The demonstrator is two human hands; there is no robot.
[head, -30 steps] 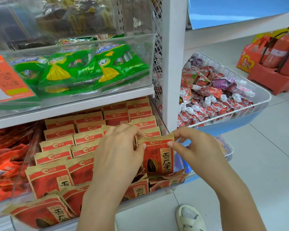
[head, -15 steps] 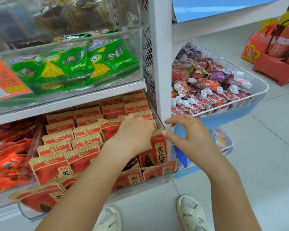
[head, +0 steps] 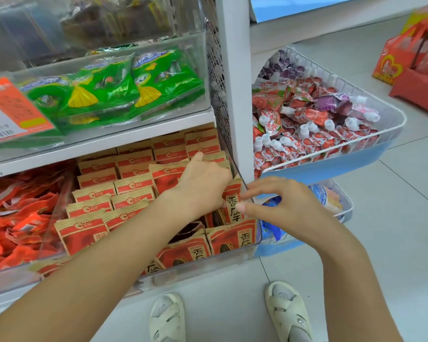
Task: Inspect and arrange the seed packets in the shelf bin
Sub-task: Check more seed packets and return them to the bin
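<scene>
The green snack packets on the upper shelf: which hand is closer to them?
Left. The left hand reaches into the seed packet bin just below the green snack packets; the right hand sits lower, at the bin's right corner.
</scene>
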